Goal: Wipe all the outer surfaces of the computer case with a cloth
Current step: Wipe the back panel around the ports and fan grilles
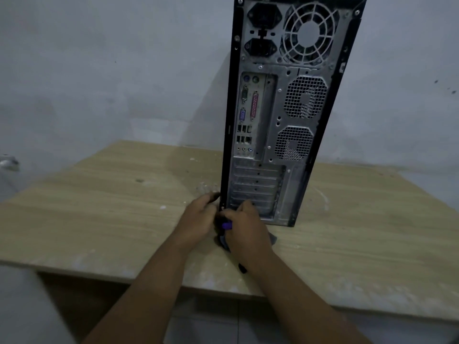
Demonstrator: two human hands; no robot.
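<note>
I see the computer case (285, 108) standing upright at 12 o'clock on the wooden table (99, 207), its dusty back panel toward me. Both hands meet at its lower left corner: my right hand (244, 229) is closed on the dark cloth (223, 240), and my left hand (198, 217) seems only half curled beside it. To do this well, I would bunch the cloth firmly, hold the case steady with the left hand, and wipe upward toward 12 o'clock, gently over the ports and fan grilles (306, 33).

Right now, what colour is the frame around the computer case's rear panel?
Black, framing the grey metal back of the computer case; head view shows it.
</note>
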